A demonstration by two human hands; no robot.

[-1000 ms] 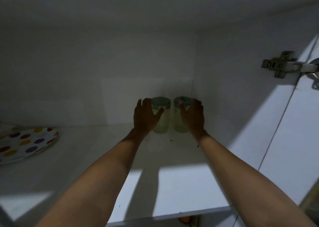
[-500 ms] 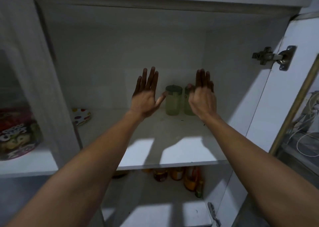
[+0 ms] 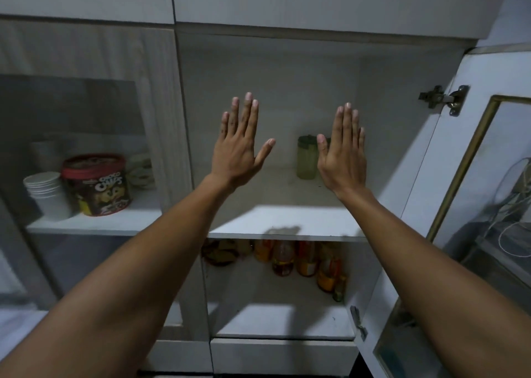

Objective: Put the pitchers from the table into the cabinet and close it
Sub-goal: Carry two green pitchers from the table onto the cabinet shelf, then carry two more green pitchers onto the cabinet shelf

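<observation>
**Pitchers shelved, door next**

The cabinet (image 3: 287,61) stands open in front of me, its door (image 3: 431,205) swung wide out to my right on the hinge (image 3: 442,99). I judge the placing part done and the closing part not yet begun.

On the middle shelf (image 3: 287,219), at the back right, I can see 1 green pitcher (image 3: 307,159) upright; a sliver of what may be a 2nd shows just behind my right hand (image 3: 343,153), but that hand covers most of it, so I cannot confirm it.

My left hand (image 3: 240,147) and right hand are both raised in front of the opening, palms away from me, each grip flat and apart with nothing in it. Neither touches the pitcher or the shelf.

To close well, I would send the right hand out to the door's free edge, below and right of where it is now, and swing it shut in 1 smooth arc. I should pull both forearms clear of the opening first, so the door does not catch an arm. The pitcher sits deep enough that the door should not reach it.
</observation>
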